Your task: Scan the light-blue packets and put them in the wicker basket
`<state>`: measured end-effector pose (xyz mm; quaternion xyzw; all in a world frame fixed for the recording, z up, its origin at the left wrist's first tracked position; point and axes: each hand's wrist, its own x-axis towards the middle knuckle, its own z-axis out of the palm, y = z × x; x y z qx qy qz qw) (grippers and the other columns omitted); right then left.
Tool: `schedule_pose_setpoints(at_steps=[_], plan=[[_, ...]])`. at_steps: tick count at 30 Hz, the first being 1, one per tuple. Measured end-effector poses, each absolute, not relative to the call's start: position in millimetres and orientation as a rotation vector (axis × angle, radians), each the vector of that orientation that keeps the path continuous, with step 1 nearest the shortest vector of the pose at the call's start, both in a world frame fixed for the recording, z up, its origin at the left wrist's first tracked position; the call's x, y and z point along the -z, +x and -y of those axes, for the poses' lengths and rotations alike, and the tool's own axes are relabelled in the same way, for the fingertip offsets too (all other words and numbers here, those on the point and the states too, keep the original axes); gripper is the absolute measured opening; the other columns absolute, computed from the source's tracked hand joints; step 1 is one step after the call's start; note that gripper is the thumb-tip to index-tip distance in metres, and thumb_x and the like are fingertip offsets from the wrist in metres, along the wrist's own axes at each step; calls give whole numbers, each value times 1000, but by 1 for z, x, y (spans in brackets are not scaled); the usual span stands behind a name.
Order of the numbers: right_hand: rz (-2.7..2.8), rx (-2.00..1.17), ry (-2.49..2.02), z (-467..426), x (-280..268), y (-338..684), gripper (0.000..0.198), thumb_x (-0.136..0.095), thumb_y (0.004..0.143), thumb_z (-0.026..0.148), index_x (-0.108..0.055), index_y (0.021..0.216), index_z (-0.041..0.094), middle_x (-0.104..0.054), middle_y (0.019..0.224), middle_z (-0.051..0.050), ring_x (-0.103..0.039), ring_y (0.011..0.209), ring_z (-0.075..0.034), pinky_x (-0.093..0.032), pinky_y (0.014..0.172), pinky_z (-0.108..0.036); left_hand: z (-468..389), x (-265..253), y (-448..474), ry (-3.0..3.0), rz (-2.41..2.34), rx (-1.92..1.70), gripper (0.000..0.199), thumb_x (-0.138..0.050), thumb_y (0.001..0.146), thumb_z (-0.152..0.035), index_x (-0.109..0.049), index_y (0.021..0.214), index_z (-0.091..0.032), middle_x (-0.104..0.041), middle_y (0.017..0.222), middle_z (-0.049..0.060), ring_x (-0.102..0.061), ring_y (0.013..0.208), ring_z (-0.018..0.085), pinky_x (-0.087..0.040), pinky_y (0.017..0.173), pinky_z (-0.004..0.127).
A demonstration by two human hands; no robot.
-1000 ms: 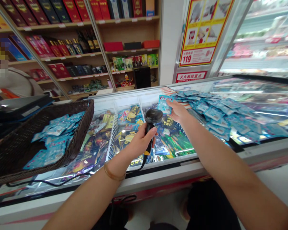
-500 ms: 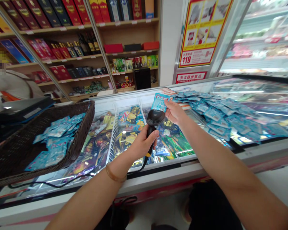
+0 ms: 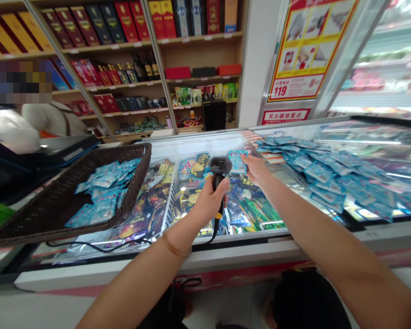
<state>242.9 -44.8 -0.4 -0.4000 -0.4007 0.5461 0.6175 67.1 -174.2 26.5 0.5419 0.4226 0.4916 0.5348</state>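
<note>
My left hand (image 3: pixel 210 196) is wrapped round the handle of a black barcode scanner (image 3: pixel 220 165), whose cable runs down to the freezer edge. Between the fingers of my right hand (image 3: pixel 255 168) is a small blue packet (image 3: pixel 237 162), held upright just right of the scanner head. Both are above the glass-topped chest freezer (image 3: pixel 281 232), in which several bagged frozen goods (image 3: pixel 192 196) show. To the right, a spread pile of like blue packets (image 3: pixel 325 171) lies on the glass. On the left, more blue packets (image 3: pixel 104 192) lie in a brown wicker basket (image 3: pixel 137 187).
A black cable (image 3: pixel 99 249) trails along the freezer's front edge. Behind stand shelves (image 3: pixel 205 36) with boxes and bottles. A person (image 3: pixel 55 116) is at the far left beside dark equipment (image 3: pixel 71 151). At right, a red and yellow poster (image 3: pixel 308 50) hangs near a display cooler (image 3: pixel 383 68).
The camera view has turned slightly left, so the scene sits further right. The packet in my right hand has come down and right of the scanner head, now more upright.
</note>
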Motion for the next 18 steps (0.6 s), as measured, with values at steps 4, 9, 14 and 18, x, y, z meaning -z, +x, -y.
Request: schedule_pose_setpoints(at_steps=[4,9,14,18], plan=[[913,-1334,-1043,44,-13,200,19,-77,81,31,-63,74,21,-69,61,3,-72,66,-17,-61,67,-29,179,-58,35,1009,-1079,-1387,40,-69,83,-54,-50,92,-20,-59,79,-3,-53,50,7,-43,43,22],[1043,-1511,-944,42,-59,106,14,-71,87,16,-62,76,18,-70,65,0,-68,62,-12,-61,73,-28,194,-86,-38,884,-1089,-1725,48,-76,74,-58,-51,91,-20,-59,76,-4,-53,51,7,-45,43,20],[1078,-1716,-798,40,-94,-6,14,-64,92,15,-58,80,19,-67,69,1,-67,70,-11,-57,86,-32,215,-88,-92,790,-1159,-1944,50,-78,71,-58,-51,91,-21,-59,73,-5,-53,52,7,-45,44,20],[1147,-1790,-793,44,-99,-58,9,-64,90,17,-58,84,19,-67,82,0,-67,89,-12,-47,101,-34,224,-80,-103,771,-1204,-1910,44,-74,77,-56,-51,91,-21,-59,71,-5,-53,50,8,-44,43,20]])
